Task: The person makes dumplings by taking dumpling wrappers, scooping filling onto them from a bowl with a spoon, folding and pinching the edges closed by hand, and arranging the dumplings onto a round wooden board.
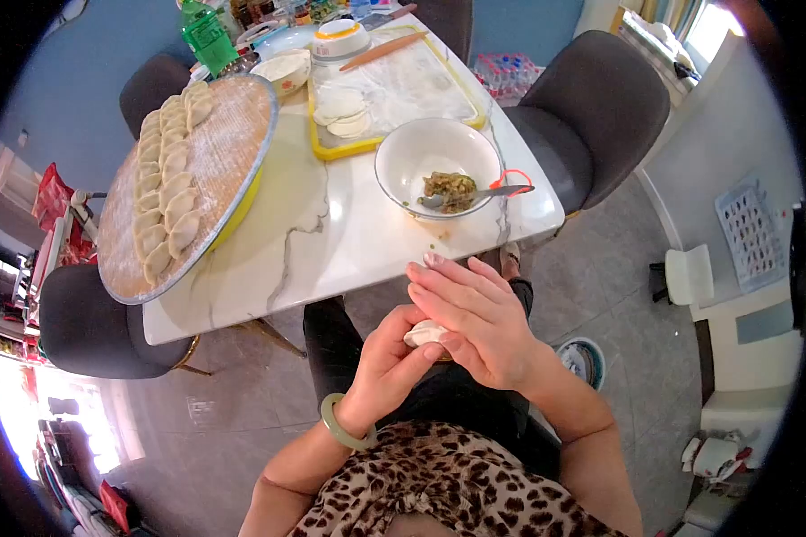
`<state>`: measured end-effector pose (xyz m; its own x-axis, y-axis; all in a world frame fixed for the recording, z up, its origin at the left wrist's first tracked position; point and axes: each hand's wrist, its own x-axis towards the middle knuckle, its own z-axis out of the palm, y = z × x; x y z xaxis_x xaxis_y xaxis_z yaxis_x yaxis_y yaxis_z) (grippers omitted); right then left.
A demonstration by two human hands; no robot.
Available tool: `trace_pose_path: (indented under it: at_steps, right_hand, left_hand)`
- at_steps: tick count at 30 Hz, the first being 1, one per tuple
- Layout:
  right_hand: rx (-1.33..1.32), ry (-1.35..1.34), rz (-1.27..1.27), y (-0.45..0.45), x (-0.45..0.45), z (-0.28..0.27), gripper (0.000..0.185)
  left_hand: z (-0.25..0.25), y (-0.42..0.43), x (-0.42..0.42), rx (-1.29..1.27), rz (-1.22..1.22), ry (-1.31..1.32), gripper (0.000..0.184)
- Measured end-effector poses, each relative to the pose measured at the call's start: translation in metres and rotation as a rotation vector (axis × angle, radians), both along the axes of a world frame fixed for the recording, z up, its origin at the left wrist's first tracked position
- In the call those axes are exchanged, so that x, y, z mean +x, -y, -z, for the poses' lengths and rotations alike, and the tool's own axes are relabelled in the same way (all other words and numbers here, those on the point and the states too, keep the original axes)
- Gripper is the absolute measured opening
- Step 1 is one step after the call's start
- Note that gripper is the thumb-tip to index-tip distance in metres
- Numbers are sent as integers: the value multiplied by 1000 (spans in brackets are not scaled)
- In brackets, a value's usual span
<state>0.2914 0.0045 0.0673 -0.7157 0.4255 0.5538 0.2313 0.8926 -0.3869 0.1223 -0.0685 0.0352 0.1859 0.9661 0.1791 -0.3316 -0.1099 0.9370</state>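
A white dough dumpling (424, 334) is held between my two hands, above my lap and just off the table's near edge. My left hand (392, 351) is closed around its left side, with the thumb along the bottom. On the other side, my right hand (475, 324) presses against it with the thumb and the base of the palm, its long fingers stretched out over the top. Part of the dumpling is hidden by the fingers. Beyond them stands a white bowl (401, 170) with some chopped filling (450, 190) and a spoon (497, 191) resting in it.
Rows of dumplings (177, 170) lie on a round floured board (228, 116) at the left. A yellow-rimmed tray (421, 85) carries dough wrappers (342, 109) and a rolling pin (385, 51). A green bottle (207, 38) stands at the back; a dark chair (591, 116) is at the right.
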Motion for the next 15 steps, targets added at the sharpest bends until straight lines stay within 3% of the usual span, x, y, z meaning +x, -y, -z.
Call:
trace_pose_path:
  at_steps: [5, 7, 15]
  right_hand:
    - [-212, -51, -17, -2, -3, -19, 56]
    - [-98, 134, 9, -5, -3, -24, 56]
    - [39, 109, -11, -9, -5, -5, 54]
  left_hand:
    - [-8, -2, 0, 5, -44, -29, 33]
    - [-3, -1, -1, -25, -36, -53, 33]
    - [-2, -2, -2, -69, -52, -106, 33]
